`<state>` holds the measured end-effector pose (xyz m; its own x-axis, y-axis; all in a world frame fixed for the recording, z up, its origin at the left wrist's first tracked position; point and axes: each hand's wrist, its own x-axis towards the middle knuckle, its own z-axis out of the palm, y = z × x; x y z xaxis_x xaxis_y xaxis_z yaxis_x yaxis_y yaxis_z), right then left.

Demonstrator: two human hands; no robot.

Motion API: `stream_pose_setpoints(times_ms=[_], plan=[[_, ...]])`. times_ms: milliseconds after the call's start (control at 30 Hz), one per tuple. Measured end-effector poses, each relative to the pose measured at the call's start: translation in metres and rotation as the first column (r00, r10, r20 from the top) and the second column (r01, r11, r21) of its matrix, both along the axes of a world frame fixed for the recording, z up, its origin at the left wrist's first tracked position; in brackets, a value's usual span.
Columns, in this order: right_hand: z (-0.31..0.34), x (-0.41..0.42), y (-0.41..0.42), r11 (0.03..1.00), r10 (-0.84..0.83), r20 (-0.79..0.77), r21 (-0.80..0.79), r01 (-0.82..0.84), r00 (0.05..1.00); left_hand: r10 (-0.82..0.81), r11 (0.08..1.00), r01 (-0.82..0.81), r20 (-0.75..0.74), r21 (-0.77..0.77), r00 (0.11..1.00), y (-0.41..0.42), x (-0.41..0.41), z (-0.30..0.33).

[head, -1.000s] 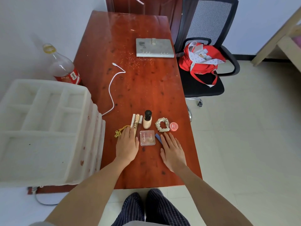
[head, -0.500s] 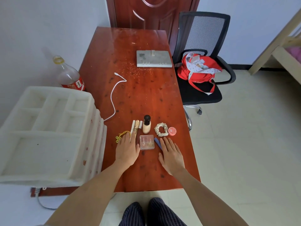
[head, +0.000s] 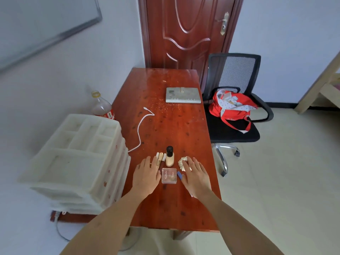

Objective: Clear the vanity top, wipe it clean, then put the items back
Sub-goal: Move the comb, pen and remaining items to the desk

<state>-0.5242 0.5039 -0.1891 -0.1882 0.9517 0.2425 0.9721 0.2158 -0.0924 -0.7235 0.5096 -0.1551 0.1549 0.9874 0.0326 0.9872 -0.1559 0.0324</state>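
Now both hands flat, left hand (head: 146,174) and right hand (head: 196,176) flanking compact (head: 169,176), fingers (head: 185,165) straight, holding nothing.

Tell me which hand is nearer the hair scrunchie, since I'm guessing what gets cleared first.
Right. The right hand has its fingertips at the scrunchie, partly covering it. The left hand lies across the foundation bottle from it.
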Motion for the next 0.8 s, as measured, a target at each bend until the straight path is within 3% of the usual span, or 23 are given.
stream_pose_setpoints(times_ms=[233, 433, 600, 800], plan=[[0.057, 0.008, 0.038, 0.947, 0.284, 0.042, 0.146, -0.287, 0.958, 0.061, 0.968, -0.079, 0.081, 0.239, 0.995, -0.023, 0.012, 0.053], [0.109, -0.011, 0.029, 0.811, 0.550, 0.083, 0.181, -0.556, 0.831, 0.283, 0.908, -0.267, -0.001, 0.321, 0.959, -0.098, 0.018, 0.098], [0.147, -0.064, -0.018, 0.632, 0.748, 0.076, 0.218, -0.743, 0.659, 0.482, 0.806, -0.423, -0.044, 0.414, 0.875, -0.186, -0.007, 0.134], [0.197, -0.167, -0.124, 0.348, 0.919, 0.085, 0.286, -0.893, 0.385, 0.740, 0.607, -0.616, -0.075, 0.502, 0.668, -0.336, -0.047, 0.184]])
